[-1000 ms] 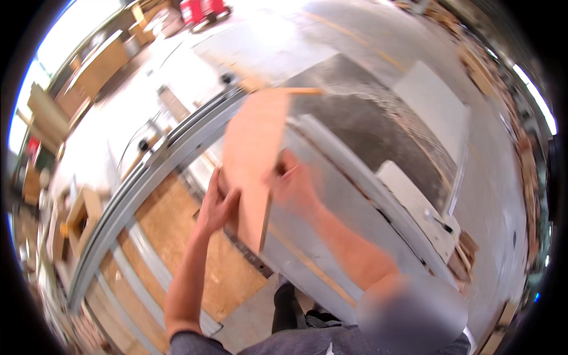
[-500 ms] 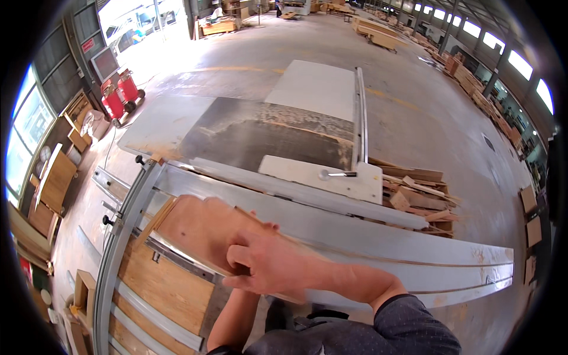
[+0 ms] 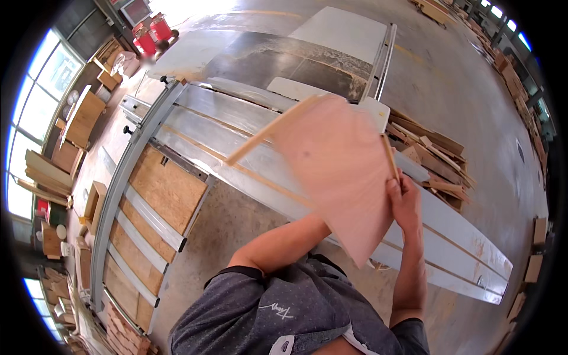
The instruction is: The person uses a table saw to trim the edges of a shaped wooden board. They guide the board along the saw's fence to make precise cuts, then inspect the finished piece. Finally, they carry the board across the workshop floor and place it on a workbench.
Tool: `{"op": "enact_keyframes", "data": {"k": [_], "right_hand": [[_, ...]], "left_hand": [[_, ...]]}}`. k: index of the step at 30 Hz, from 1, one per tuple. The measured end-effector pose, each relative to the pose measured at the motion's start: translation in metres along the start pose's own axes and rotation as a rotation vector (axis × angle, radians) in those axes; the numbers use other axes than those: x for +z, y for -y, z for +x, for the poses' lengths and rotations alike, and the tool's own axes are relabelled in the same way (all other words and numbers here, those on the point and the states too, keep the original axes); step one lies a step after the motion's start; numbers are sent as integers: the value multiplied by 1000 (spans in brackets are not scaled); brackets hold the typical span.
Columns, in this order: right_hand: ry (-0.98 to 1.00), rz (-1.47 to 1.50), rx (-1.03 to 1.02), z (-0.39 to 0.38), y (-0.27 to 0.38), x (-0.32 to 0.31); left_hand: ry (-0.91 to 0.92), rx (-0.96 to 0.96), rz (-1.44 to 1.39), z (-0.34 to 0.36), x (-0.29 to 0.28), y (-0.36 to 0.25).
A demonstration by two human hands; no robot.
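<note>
A pale pink-brown wooden board with light strips along two edges is held tilted over the silver sliding table of a panel saw. My right hand grips the board's right edge, thumb on its face. My left hand is hidden behind the board; only its forearm shows, reaching under from below.
An aluminium fence crosses the side frame with a plywood panel. The dark saw top lies beyond. Wood offcuts pile at the right. Two red canisters stand at back left; furniture pieces line the left window.
The board has moved right and up off the sliding table and turned. My right hand has shifted to its right edge; my left hand has gone out of sight behind it.
</note>
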State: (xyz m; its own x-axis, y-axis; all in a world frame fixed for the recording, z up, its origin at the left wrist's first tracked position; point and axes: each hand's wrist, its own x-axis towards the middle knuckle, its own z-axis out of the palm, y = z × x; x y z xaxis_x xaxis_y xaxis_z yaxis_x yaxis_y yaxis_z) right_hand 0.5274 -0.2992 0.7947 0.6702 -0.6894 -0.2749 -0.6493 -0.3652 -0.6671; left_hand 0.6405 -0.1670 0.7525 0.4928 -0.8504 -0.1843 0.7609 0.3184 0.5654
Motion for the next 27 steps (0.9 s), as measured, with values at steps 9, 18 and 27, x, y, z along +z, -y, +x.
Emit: {"op": "enact_keyframes", "data": {"k": [9,18,27], "right_hand": [[-341,-213,-34,-46,-89,-99],[-337,-358,-2,-50,-81,-126],[-282,-502,89,-42,-58,-132]], "left_hand": [[323,-374,-692,-25,-44,-33],[391,-279,-214,-23,-85,-60],[161,-360,-26,-8,-97,-58]]}}
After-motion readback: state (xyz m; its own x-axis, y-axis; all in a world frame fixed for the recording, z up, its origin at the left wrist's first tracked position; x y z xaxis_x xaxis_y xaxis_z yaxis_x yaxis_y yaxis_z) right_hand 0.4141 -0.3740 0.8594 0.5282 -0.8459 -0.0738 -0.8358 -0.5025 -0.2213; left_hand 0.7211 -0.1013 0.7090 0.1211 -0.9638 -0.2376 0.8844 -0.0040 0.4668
